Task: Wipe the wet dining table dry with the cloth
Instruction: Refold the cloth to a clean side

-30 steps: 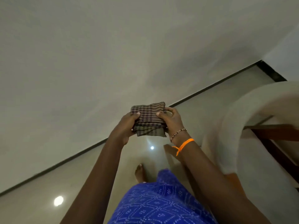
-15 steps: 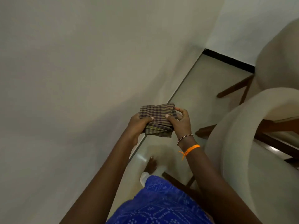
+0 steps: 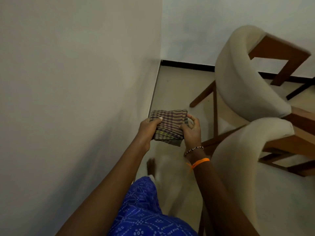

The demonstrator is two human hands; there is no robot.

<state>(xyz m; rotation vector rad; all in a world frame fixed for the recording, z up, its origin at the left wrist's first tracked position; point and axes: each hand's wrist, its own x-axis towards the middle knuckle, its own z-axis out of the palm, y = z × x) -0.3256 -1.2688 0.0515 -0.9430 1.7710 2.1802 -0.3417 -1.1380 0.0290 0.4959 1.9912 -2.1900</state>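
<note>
A folded checked cloth (image 3: pixel 167 124), brown and purple, is held in front of me at waist height over the floor. My left hand (image 3: pixel 147 129) grips its left edge with the thumb on top. My right hand (image 3: pixel 191 129) pinches its right edge; that wrist carries a bead bracelet and an orange band. At the right edge of the view a strip of light wood (image 3: pixel 305 114), possibly the dining table, shows beyond the chairs.
A plain wall (image 3: pixel 76 82) runs close on my left to a corner with a black skirting (image 3: pixel 187 66). Two cream upholstered chairs with wooden legs stand on the right, one far (image 3: pixel 242 74), one near (image 3: pixel 247 159). A narrow floor strip (image 3: pixel 172 92) lies between.
The view has swung right: the corner and both chairs have come into sight. The cloth stays held in both hands, with the grip about the same.
</note>
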